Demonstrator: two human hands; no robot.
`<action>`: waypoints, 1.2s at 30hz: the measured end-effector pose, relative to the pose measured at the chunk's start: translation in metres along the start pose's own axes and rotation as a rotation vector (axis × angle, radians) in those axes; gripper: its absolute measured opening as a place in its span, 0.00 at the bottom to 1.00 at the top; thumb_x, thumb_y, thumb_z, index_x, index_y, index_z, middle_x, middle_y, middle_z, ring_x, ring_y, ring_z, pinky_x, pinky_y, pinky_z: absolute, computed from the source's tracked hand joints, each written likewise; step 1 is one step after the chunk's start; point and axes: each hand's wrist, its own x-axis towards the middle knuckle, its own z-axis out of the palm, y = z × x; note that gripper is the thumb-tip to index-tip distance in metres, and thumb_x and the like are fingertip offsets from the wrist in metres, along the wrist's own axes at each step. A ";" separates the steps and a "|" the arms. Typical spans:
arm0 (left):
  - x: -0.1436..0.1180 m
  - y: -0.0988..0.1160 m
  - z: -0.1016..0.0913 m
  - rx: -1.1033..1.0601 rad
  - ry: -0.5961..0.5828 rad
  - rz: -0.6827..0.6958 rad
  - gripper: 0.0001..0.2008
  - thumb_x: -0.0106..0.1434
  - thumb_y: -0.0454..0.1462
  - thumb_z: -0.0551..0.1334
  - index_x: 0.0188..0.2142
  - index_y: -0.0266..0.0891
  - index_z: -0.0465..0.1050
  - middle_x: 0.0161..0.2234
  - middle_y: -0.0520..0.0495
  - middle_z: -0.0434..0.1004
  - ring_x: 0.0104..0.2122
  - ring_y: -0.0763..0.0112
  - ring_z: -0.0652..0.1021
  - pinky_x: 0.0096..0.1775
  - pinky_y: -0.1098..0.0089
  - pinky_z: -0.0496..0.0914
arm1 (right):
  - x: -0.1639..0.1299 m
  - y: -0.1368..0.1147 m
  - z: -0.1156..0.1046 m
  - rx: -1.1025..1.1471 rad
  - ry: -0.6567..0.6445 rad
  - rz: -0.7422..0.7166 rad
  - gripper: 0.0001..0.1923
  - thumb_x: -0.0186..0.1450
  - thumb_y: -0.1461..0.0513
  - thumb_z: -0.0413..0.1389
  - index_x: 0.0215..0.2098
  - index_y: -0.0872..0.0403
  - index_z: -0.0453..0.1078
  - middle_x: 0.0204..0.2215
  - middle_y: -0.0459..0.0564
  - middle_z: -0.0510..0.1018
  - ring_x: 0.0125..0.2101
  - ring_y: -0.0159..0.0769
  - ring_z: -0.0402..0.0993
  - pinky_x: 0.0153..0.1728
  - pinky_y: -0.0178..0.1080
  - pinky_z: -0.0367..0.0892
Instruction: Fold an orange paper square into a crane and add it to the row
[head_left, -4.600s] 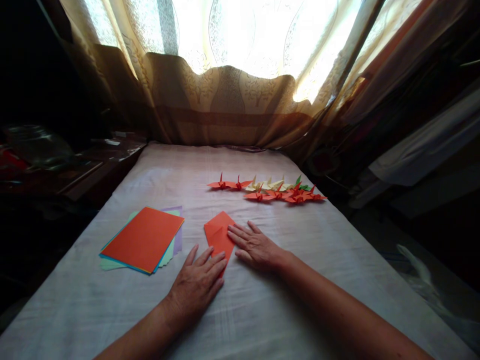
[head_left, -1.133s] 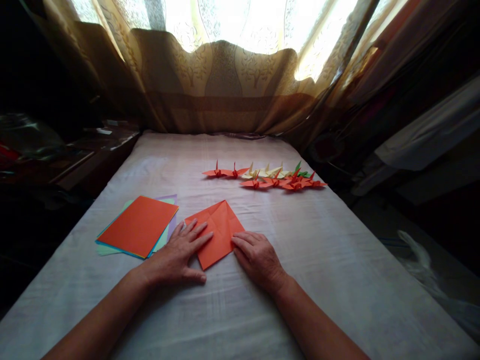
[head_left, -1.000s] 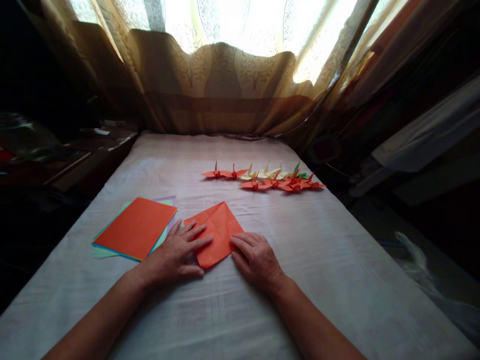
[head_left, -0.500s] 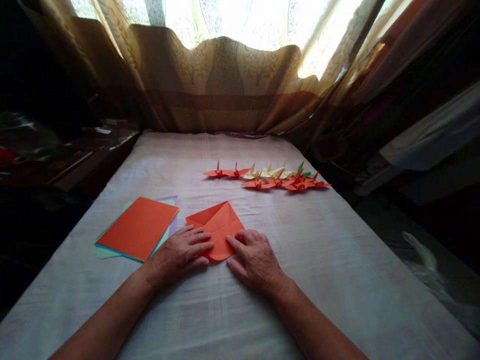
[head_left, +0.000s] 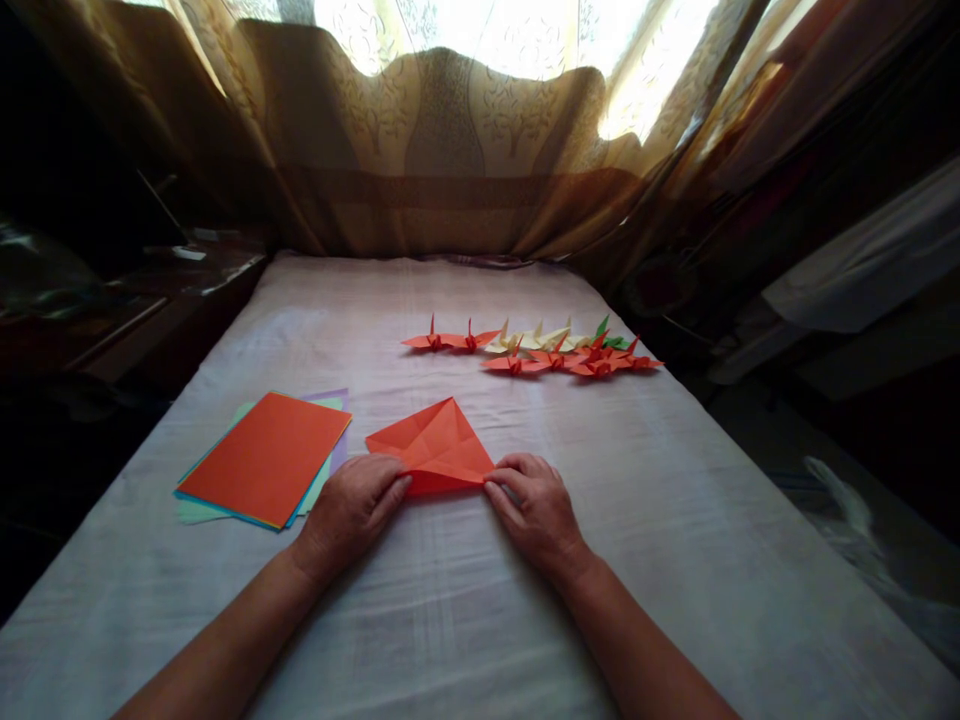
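A creased sheet of orange origami paper [head_left: 442, 440] lies before me, its far corner pointing away and its near edge lifted and folded. My left hand [head_left: 358, 505] pinches the near left part between thumb and fingers. At the near right corner, my right hand [head_left: 536, 505] is closed on the paper with thumb and forefinger. To the left rests a stack of coloured paper [head_left: 266, 455], orange on top, with blue, light green and purple edges showing beneath.
Several folded paper cranes [head_left: 517, 362] in orange, cream and green stand in rows at the back right. All this is on a bed with a pale sheet [head_left: 360, 310]. Beyond its far edge hangs a patterned curtain [head_left: 442, 130]. Dark furniture [head_left: 217, 270] borders the left.
Both hands went from resting flat-fingered on the paper to pinching its near sides. The near edge of the paper has come up into a fold. The view has shifted slightly.
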 end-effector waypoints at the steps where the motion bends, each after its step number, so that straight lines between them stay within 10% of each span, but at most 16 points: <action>1: 0.001 0.001 0.000 0.007 0.003 -0.017 0.19 0.73 0.42 0.48 0.36 0.39 0.75 0.34 0.44 0.81 0.35 0.63 0.80 0.39 0.65 0.74 | 0.000 0.002 0.000 0.005 0.004 0.016 0.05 0.67 0.62 0.56 0.35 0.49 0.76 0.36 0.48 0.77 0.39 0.39 0.71 0.41 0.41 0.61; 7: 0.008 0.001 0.005 0.104 0.015 -0.069 0.19 0.73 0.44 0.48 0.35 0.39 0.74 0.30 0.45 0.78 0.31 0.63 0.77 0.35 0.64 0.72 | 0.003 0.000 0.001 -0.052 0.017 0.068 0.05 0.66 0.62 0.57 0.31 0.51 0.72 0.34 0.48 0.77 0.38 0.39 0.70 0.40 0.41 0.59; 13: 0.004 0.009 0.008 0.267 0.138 0.053 0.15 0.71 0.35 0.51 0.51 0.42 0.73 0.51 0.40 0.76 0.51 0.56 0.75 0.52 0.55 0.69 | 0.005 -0.003 0.002 -0.090 0.024 0.086 0.07 0.66 0.62 0.56 0.29 0.51 0.69 0.33 0.48 0.75 0.37 0.40 0.69 0.38 0.41 0.57; 18: -0.002 0.030 0.013 0.249 0.041 0.254 0.19 0.69 0.30 0.53 0.54 0.48 0.73 0.50 0.49 0.79 0.53 0.62 0.75 0.60 0.56 0.62 | 0.006 -0.005 0.002 -0.103 0.032 0.091 0.08 0.67 0.61 0.55 0.29 0.51 0.68 0.32 0.49 0.75 0.35 0.39 0.68 0.37 0.40 0.57; 36: -0.008 0.034 0.022 0.176 -0.072 0.222 0.19 0.72 0.40 0.51 0.55 0.39 0.73 0.52 0.41 0.77 0.53 0.57 0.75 0.56 0.55 0.69 | 0.005 -0.004 -0.001 -0.039 0.037 0.148 0.07 0.64 0.62 0.58 0.26 0.51 0.69 0.33 0.49 0.76 0.37 0.40 0.69 0.39 0.42 0.58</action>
